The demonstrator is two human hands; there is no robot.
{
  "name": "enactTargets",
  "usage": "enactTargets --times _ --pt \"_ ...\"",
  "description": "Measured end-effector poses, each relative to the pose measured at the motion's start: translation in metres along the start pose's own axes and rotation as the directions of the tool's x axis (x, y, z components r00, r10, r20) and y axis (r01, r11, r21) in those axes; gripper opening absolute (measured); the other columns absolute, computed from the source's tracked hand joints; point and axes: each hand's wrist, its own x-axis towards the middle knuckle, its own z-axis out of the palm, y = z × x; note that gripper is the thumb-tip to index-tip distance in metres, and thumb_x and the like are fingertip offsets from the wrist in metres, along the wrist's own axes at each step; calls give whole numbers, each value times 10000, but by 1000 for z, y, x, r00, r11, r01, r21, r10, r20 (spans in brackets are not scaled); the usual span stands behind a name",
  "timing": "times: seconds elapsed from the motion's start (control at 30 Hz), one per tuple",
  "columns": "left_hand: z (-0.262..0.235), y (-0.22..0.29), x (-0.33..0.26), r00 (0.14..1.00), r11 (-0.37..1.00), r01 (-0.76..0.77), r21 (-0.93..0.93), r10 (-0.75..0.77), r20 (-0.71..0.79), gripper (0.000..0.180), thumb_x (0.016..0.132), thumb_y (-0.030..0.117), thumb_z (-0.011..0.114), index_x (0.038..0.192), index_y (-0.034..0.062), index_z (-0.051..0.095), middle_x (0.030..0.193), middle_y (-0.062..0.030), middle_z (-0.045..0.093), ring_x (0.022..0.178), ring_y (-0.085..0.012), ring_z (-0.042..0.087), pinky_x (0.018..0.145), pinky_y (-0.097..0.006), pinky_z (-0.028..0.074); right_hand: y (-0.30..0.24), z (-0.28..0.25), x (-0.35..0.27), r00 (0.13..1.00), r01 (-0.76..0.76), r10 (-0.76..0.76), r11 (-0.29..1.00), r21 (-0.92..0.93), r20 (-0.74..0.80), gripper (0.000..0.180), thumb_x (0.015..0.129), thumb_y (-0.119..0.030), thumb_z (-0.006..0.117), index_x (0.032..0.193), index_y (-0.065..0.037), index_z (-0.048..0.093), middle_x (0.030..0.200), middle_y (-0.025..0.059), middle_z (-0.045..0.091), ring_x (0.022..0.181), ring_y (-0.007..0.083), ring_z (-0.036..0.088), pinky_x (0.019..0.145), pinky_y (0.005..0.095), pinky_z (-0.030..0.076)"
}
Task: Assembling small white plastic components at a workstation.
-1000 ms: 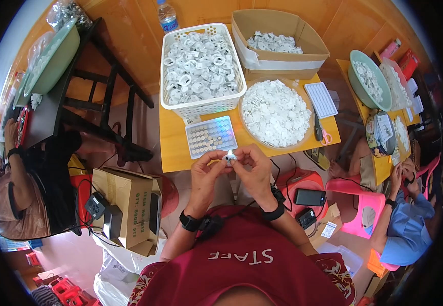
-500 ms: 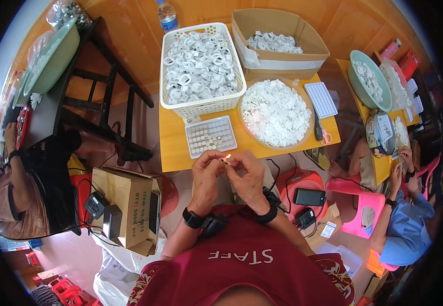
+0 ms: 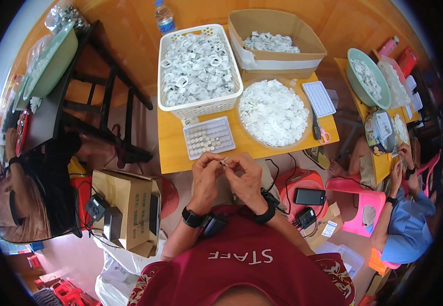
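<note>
While the left hand [image 3: 205, 176] and right hand [image 3: 245, 178] meet with thumbs and fingertips pinched nearly closed, a tiny whitish piece [image 3: 224, 162] shows between them, mostly hidden by the fingers. They are just nearer than a shallow, whitish plastic tray [image 3: 225, 126] of round silvery discs [image 3: 201, 142], which lies on the yellow wooden worktop [image 3: 173, 164]. Right of the tray, a round, clear-rimmed container [image 3: 301, 94] is heaped with small white pieces [image 3: 274, 113]. Directly beyond the tray stands a white perforated plastic basket [image 3: 201, 105] full of white ring-shaped parts [image 3: 197, 69]; beyond it to the right stands an open brown cardboard box [image 3: 305, 51].
</note>
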Motion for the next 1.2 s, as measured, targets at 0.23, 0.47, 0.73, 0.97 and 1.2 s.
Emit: enactTargets --times 0.23,0.47,0.73,0.97,1.2 --pt "2 20 -8 965 981 135 -140 -98 242 254 863 116 520 1092 7 538 937 -52 591 817 -113 570 692 -239 491 0 -20 12 889 -456 356 653 605 288 125 746 -2 634 860 4 581 745 7 583 629 49 523 549 182 428" --pt "-7 4 0 936 963 225 -149 -171 307 243 871 124 517 1081 7 542 978 -80 603 845 -141 585 723 -251 500 7 -27 8 941 -337 290 827 449 172 129 756 -7 627 879 -4 584 720 -2 575 630 36 511 537 165 404" --pt "-13 5 -1 933 954 227 -197 -155 325 216 865 124 526 1052 18 548 996 -138 600 862 -170 599 704 -255 518 43 -93 64 979 -45 -11 962 -269 -203 164 699 -42 634 860 -24 610 720 81 559 604 173 540 561 289 424" --pt "-14 0 0 926 952 248 -176 -180 331 202 864 118 523 1035 14 553 980 -149 605 871 -173 602 698 -251 529 65 -124 84 984 119 -176 718 -686 -12 228 653 17 601 877 -21 622 834 115 541 805 305 528 697 368 433" --pt "-11 -1 -1 921 952 264 -158 -200 334 196 869 118 514 1028 12 555 983 -145 605 878 -170 602 696 -246 530 69 -128 87 988 104 -152 783 -613 -27 136 681 -12 616 816 -11 637 766 111 561 738 292 553 647 339 444"
